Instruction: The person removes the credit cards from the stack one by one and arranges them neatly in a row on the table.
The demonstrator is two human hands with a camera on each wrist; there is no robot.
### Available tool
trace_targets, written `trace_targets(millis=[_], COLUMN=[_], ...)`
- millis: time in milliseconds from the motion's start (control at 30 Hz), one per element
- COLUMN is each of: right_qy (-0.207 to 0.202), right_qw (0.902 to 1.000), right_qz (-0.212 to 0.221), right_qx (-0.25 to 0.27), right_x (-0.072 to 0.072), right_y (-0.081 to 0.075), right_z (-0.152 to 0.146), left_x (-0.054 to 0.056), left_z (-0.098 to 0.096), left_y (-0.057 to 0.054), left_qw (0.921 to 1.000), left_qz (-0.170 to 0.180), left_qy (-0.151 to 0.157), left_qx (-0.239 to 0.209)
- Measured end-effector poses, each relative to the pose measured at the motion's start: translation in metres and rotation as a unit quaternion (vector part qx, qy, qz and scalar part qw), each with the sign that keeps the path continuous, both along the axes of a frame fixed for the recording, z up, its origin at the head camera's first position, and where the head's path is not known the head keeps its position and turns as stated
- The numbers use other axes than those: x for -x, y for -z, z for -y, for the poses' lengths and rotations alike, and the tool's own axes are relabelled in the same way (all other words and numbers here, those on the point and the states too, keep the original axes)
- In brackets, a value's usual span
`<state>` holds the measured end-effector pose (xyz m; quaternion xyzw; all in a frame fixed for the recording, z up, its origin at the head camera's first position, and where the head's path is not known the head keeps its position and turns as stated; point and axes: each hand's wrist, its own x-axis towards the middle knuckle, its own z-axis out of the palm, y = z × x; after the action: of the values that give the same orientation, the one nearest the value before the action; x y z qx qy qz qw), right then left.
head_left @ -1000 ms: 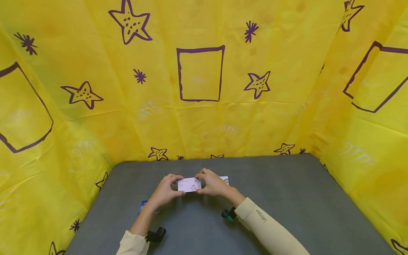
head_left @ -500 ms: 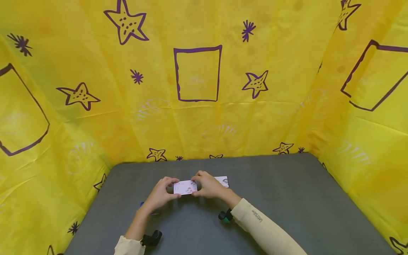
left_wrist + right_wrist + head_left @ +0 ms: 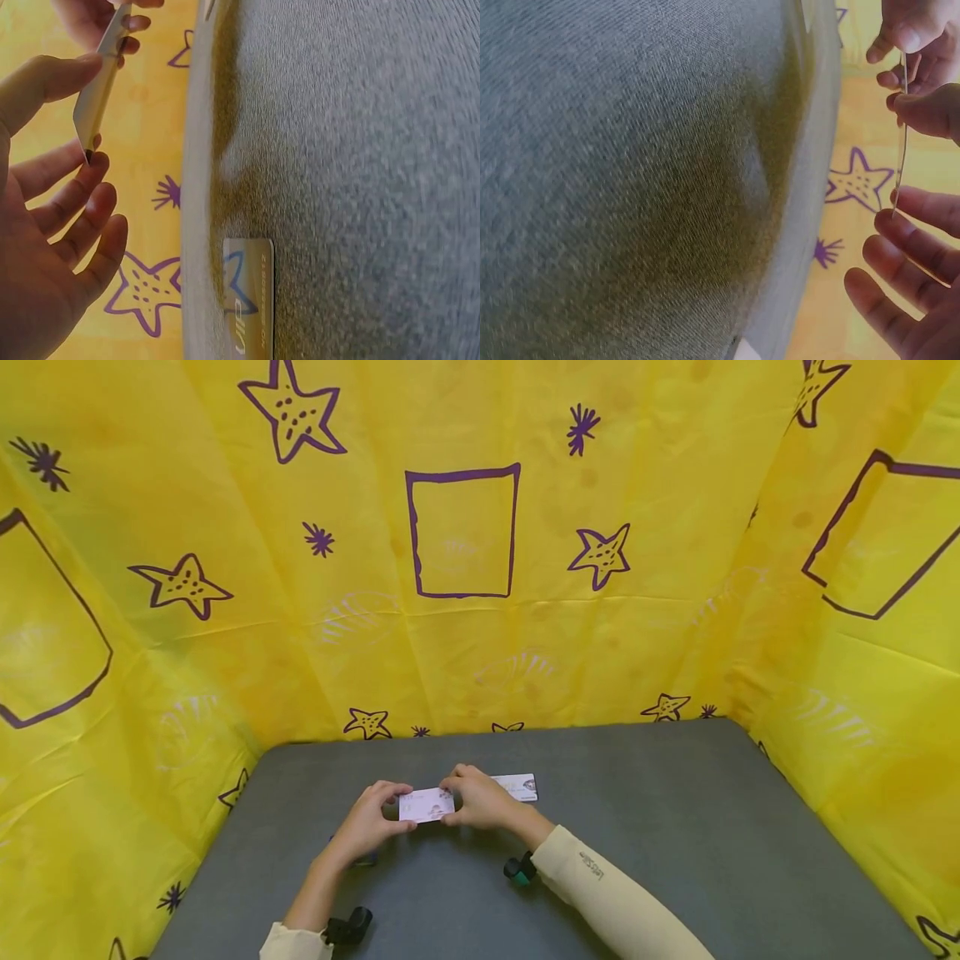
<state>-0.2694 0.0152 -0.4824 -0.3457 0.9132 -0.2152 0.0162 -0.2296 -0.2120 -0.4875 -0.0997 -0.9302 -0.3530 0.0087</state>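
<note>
A thin white card (image 3: 426, 805) with a small printed picture is held up above the grey table by both hands. My left hand (image 3: 371, 817) pinches its left end between thumb and fingertips. At the opposite end my right hand (image 3: 480, 800) pinches it the same way. The card (image 3: 101, 86) appears tilted in the left wrist view, and the right wrist view catches this card (image 3: 902, 150) nearly edge-on. Behind the right hand lies another white printed item (image 3: 517, 787), partly covered by that hand.
A glossy card marked VIP (image 3: 251, 300) lies on the table; from the head, my left forearm mostly hides it. Yellow cloth walls (image 3: 465, 668) with purple stars rise around the table (image 3: 637, 843). Each wrist carries a small dark camera.
Both hands have shifted a little left and down in the head view with the card between them. More of the white item behind the right hand shows now.
</note>
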Motion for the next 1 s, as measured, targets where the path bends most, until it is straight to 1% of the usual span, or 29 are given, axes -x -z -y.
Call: trace_targets(millis=[200, 367, 533, 800, 1000], right_qy=[-0.007, -0.008, -0.006, -0.011, -0.013], right_qw=[0.9999, 0.9999, 0.9995, 0.9989, 0.9977], right_qz=[0.0, 0.005, 0.021, 0.018, 0.023], right_qx=[-0.009, -0.014, -0.024, -0.041, -0.062], right_x=[0.0, -0.002, -0.007, -0.01, -0.014], right_y=[0.005, 0.009, 0.01, 0.017, 0.021], right_z=[0.007, 0.012, 0.017, 0.023, 0.027], left_x=[-0.002, -0.003, -0.004, -0.007, -0.011], left_z=[0.007, 0.012, 0.017, 0.022, 0.025], left_y=[0.001, 0.004, 0.005, 0.007, 0.008], left_qw=[1.0, 0.9998, 0.9992, 0.9967, 0.9928], left_qz=[0.007, 0.015, 0.019, 0.023, 0.022], left_qy=[0.002, 0.006, 0.021, 0.038, 0.063], left_qx=[0.002, 0.014, 0.03, 0.067, 0.1])
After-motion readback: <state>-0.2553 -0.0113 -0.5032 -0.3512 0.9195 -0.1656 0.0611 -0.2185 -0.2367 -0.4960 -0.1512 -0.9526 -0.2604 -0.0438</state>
